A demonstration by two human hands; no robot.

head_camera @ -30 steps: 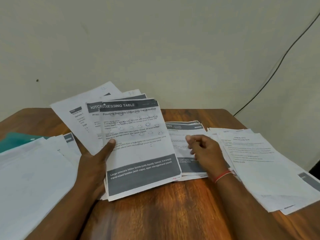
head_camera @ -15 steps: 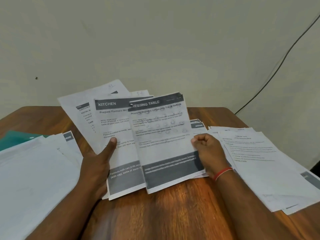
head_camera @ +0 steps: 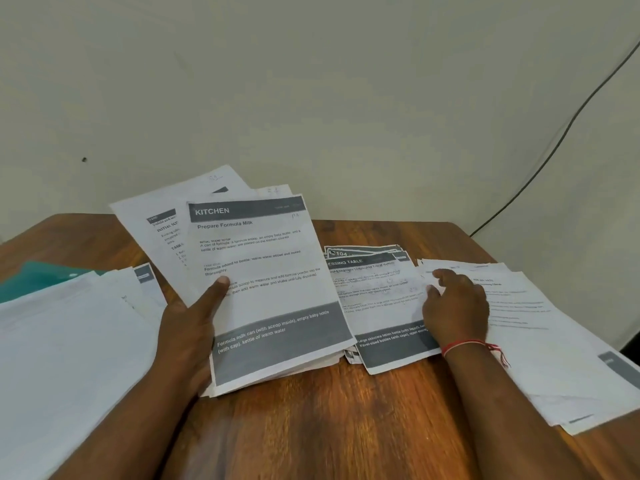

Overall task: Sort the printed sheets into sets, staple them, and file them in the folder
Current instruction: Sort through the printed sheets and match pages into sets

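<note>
My left hand (head_camera: 194, 327) grips a fanned stack of printed sheets (head_camera: 266, 292), tilted up off the table, thumb on the top page headed "KITCHEN". To its right the "DRESSING TABLE" sheet (head_camera: 377, 299) lies flat on a small pile at the table's middle. My right hand (head_camera: 457, 306) rests on that sheet's right edge, fingers loosely bent; whether it still pinches the paper I cannot tell. A teal folder (head_camera: 41, 277) pokes out under the papers at the far left.
A wide pile of white sheets (head_camera: 69, 358) covers the table's left side, and another spread pile (head_camera: 540, 334) lies at the right. The wooden table (head_camera: 346, 417) shows bare wood near me. A black cable (head_camera: 554, 140) runs down the wall.
My right hand carried the "DRESSING TABLE" sheet off the held stack to the right and laid it on the middle pile. The "KITCHEN" page now tops the stack.
</note>
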